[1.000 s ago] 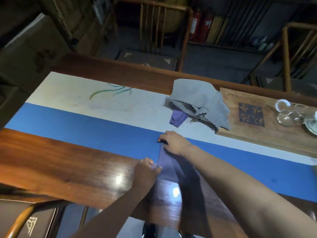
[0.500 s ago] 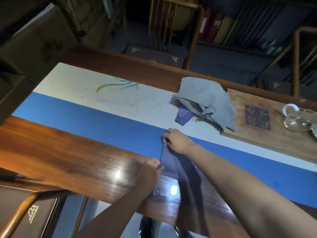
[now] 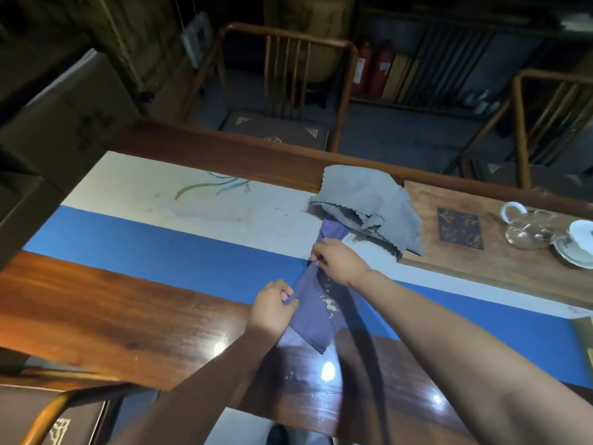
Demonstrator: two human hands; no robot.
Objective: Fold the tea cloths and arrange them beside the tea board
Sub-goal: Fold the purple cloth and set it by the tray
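Observation:
A dark purple tea cloth (image 3: pixel 313 319) with small yellow embroidery lies part-folded across the blue stripe and the wooden table edge. My left hand (image 3: pixel 272 308) pinches its near left corner. My right hand (image 3: pixel 338 260) pinches its far corner, close to a lighter purple cloth (image 3: pixel 333 229). That lighter cloth peeks out from under a crumpled grey cloth (image 3: pixel 369 203), which overhangs the left end of the wooden tea board (image 3: pixel 500 261).
A blue and white runner (image 3: pixel 167 239) covers the middle of the long wooden table (image 3: pixel 112 316). A glass pitcher (image 3: pixel 529 232) and white cups (image 3: pixel 577 239) stand on the tea board at right. Wooden chairs (image 3: pixel 282 91) stand behind the table.
Both hands have carried the purple cloth's edge away from me toward the cloth pile. The cloth now looks folded shorter, and its yellow embroidery shows.

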